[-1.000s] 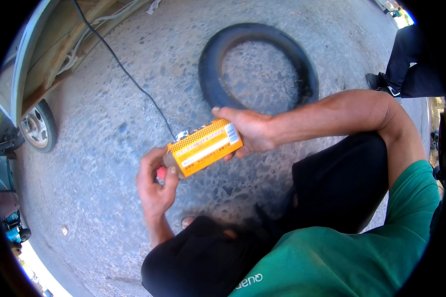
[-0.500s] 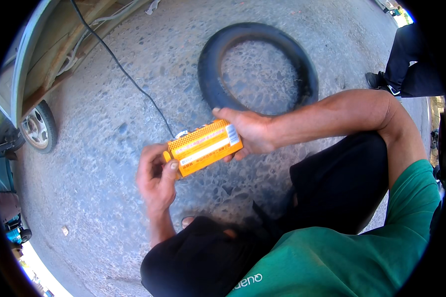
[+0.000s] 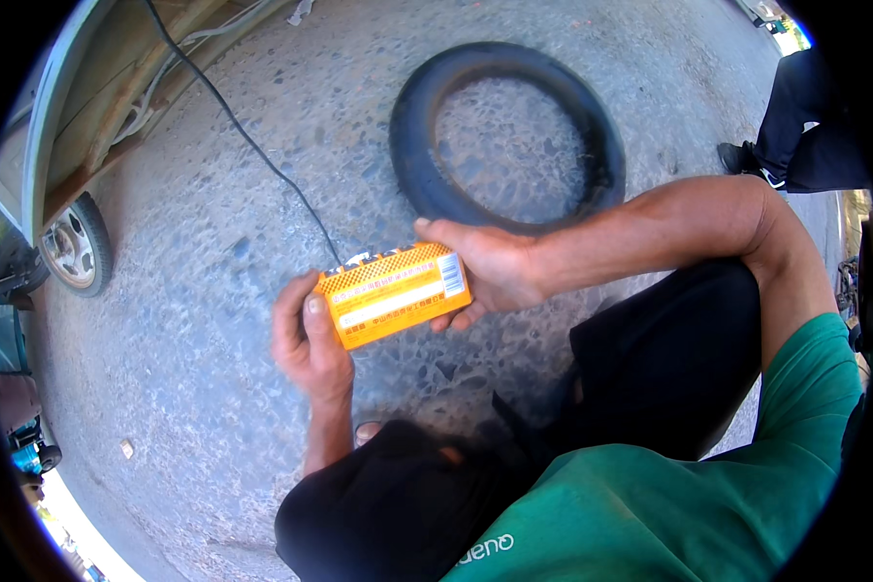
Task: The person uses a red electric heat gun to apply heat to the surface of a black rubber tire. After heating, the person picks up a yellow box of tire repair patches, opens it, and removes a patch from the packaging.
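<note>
Between my two hands is a small orange-yellow cardboard box (image 3: 390, 296) with printing, a white band and a barcode at its right end. My left hand (image 3: 310, 339) grips its left end, thumb along the edge and fingers behind. Around the right end, my right hand (image 3: 490, 267) holds the box, its thumb near the top corner and fingertips below. Something metallic (image 3: 361, 259) shows just behind the box's top edge; I cannot make out what it is. Beyond my hands, a black inner tube (image 3: 412, 160) lies flat on the ground, apart from the box.
A black cable (image 3: 252, 144) runs down from the upper left and passes behind the box. At the left stand a metal-framed structure (image 3: 68, 126) and a wheel (image 3: 76, 247). Another person's dark trouser leg and shoe (image 3: 742, 157) are at the upper right, on rough concrete ground (image 3: 194, 388).
My left fingers and thumb have moved up and closed over the box's left end, where an end flap stuck out before. The box has tilted slightly and shifted a little left.
</note>
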The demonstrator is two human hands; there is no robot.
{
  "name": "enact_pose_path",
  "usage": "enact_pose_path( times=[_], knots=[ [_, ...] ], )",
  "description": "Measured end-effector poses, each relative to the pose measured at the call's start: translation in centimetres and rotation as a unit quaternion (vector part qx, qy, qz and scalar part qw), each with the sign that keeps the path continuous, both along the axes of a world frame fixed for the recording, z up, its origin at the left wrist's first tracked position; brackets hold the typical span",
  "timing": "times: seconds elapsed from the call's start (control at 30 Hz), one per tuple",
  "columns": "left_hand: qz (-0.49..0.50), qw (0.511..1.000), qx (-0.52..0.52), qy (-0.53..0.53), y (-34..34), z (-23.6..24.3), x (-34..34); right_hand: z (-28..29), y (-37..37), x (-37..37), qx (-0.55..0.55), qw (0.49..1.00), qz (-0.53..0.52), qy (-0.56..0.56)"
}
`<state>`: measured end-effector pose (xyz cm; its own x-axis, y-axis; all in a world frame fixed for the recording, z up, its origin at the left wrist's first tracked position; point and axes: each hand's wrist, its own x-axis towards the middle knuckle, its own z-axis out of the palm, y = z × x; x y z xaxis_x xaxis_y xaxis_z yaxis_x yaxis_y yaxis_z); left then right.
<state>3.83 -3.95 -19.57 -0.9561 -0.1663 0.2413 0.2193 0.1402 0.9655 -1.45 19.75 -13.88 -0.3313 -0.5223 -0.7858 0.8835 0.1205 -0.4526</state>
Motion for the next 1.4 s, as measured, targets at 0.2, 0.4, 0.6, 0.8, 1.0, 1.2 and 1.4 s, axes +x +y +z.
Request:
enact_pose_path(
  times=[0.2, 0.4, 0.6, 0.8, 1.0, 1.2, 1.4],
  knots=[
    [0.010, 0.991, 0.093, -0.092, 1.0, -0.3, 0.0, 0.8, -0.5, 0.8, -0.014, 0.998, -0.066, 0.000],
    [-0.060, 0.972, 0.222, -0.053, 1.8, 1.1, -0.1, 0.4, -1.4, 1.2, -0.073, 0.994, -0.085, 0.017],
    [-0.099, 0.988, -0.112, -0.049, 1.0, 1.8, -0.7, 0.5, -0.9, 1.3, -0.093, 0.993, -0.070, 0.001],
    [-0.088, 0.993, 0.062, -0.055, 1.2, 1.8, -0.5, -0.6, -0.8, 0.2, -0.114, 0.992, -0.051, 0.001],
    [-0.086, 0.991, 0.045, -0.095, 0.1, 0.7, 0.2, -1.1, -0.1, -0.4, -0.122, 0.990, -0.073, 0.023],
    [-0.079, 0.992, 0.039, -0.086, 0.5, -0.7, 0.6, -1.0, -0.5, -0.1, -0.096, 0.995, -0.006, -0.010],
    [-0.072, 0.978, 0.115, -0.162, -0.7, -0.9, -1.2, -1.7, 0.7, -0.5, -0.099, 0.988, 0.121, 0.000]
  ],
)
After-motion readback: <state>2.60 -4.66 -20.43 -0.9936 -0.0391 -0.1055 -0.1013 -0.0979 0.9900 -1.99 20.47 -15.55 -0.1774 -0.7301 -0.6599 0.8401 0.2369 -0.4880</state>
